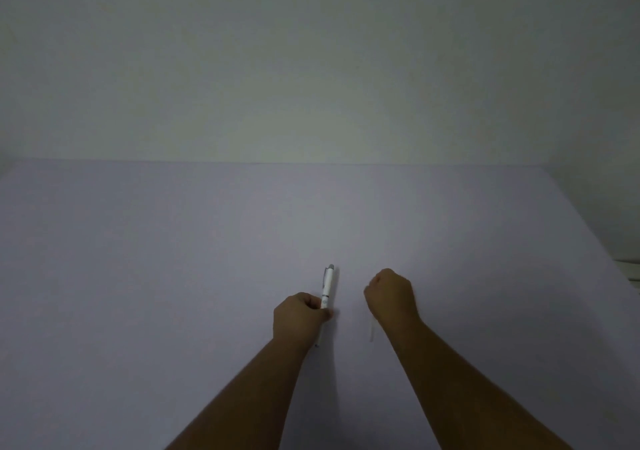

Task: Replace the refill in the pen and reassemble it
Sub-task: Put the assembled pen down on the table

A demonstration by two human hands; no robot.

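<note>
My left hand (298, 317) is closed around the lower part of a white pen (327, 286) with a silver clip and grey top. The pen points away from me, and its thin tip shows below the hand, near the table. My right hand (391, 294) is a closed fist a little to the right of the pen, not touching it. A thin pale refill (372, 331) sticks out under this fist, next to the wrist; the fist appears to hold it.
A pale lilac table (173, 259) fills the lower half of the view. Its far edge meets a plain light wall (311, 69). The table's right edge runs diagonally at the far right.
</note>
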